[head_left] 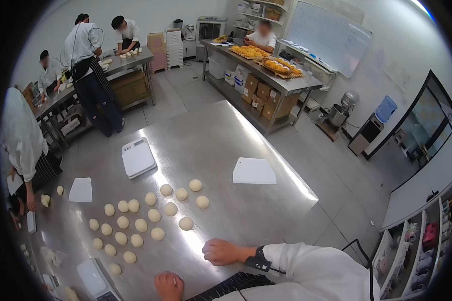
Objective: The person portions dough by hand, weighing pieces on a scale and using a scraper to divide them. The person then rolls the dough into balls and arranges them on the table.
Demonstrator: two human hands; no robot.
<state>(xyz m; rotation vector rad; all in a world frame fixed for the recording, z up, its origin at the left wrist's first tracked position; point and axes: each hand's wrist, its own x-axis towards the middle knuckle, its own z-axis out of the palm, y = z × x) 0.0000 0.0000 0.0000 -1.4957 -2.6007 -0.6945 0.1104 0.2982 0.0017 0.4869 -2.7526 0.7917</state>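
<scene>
My right hand (221,252) rests curled on the steel table (226,135) near its front edge, a dark device strapped at the wrist. Lower and to the left, my left hand (168,286) is also curled on the steel. The undersides of both hands are hidden, so anything within them cannot be seen. Several round dough balls (140,225) lie spread over the table beyond and left of my hands. One dough ball (186,223) sits just past my right hand.
A white scale (138,158) and white scrapers (254,171) (81,190) lie farther back. Another scale (93,278) stands at lower left. A person (22,135) works at the left edge. Other people stand behind, and one sits by a table with trays of yellow food (281,66).
</scene>
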